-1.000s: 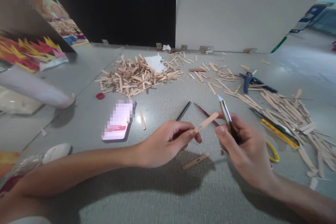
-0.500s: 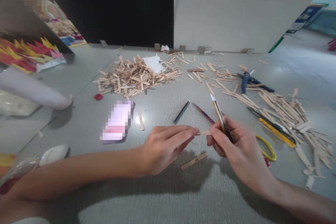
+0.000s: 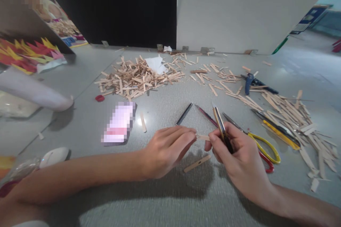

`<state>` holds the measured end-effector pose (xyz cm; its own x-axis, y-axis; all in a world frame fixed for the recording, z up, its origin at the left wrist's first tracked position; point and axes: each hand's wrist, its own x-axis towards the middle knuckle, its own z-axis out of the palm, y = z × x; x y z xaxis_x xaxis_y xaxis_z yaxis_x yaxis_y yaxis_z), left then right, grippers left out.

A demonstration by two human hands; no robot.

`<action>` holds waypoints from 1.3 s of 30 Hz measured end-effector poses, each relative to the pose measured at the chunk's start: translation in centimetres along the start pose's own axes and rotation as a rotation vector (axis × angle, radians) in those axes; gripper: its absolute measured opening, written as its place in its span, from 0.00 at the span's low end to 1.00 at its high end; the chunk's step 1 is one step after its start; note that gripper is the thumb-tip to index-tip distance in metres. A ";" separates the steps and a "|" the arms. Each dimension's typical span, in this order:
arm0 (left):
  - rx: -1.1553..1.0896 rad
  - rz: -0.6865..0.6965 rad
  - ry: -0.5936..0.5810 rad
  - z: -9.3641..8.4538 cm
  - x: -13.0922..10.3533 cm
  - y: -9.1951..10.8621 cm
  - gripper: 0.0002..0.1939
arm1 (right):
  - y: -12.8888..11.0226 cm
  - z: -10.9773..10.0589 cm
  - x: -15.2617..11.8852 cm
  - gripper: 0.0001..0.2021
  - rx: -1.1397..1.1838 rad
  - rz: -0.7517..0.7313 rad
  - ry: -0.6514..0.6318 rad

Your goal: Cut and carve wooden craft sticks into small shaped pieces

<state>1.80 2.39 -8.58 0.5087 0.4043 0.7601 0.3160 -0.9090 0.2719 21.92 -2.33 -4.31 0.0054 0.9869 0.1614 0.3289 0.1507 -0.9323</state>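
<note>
Between my two hands is a short wooden craft stick [image 3: 203,137] with a split or notched left end. My left hand [image 3: 166,152] pinches that end between thumb and fingertips. The other end is gripped by the thumb and fingers of my right hand [image 3: 241,161], which also holds a utility knife [image 3: 221,126], its blade pointing up and away. On the tabletop just below lies another craft stick [image 3: 197,163] with a dark hole or spot in it. A dark pen [image 3: 184,114] and a dark red pen [image 3: 205,114] lie beyond my hands.
Scissors [image 3: 266,145] with yellow and red handles lie beside my right hand. Farther right are a yellow-black cutter [image 3: 282,132], blue-handled pliers [image 3: 249,83] and scattered sticks [image 3: 287,110]. A stick pile [image 3: 135,78], a phone [image 3: 119,122] and a white mouse [image 3: 55,157] are left.
Both hands have shifted slightly left with the stick. My right hand has also moved down, the knife has turned a little, and more of the scissors shows.
</note>
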 end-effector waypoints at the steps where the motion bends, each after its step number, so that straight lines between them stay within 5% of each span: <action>1: -0.012 -0.015 -0.007 0.1 -0.1 0.0 0.06 | 0.1 0.0 0.0 0.13 -0.001 0.000 0.002; 5: -0.050 -0.065 -0.030 0.2 -0.3 0.0 0.07 | 0.4 0.1 -0.1 0.12 0.001 0.004 0.023; 12: 0.269 0.189 -0.096 -0.9 0.6 0.1 0.13 | 0.7 0.4 -0.5 0.12 0.062 0.027 0.004; 18: 0.416 0.224 -0.166 -0.4 1.2 0.2 0.15 | 1.0 0.8 -0.6 0.12 0.062 0.025 -0.017; 30: -0.023 -0.220 -0.290 -0.6 0.4 -0.6 0.08 | 1.5 0.8 0.0 0.12 0.013 0.006 0.004; 39: -0.509 -0.752 -0.385 -1.2 2.8 -0.7 0.11 | 2.7 0.8 1.0 0.13 0.083 0.081 -0.006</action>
<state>2.07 4.08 -5.97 0.5710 0.8183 0.0658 0.3272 -0.3004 0.8959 22.06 -0.90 -6.90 0.0230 0.9963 0.0832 0.2480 0.0749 -0.9659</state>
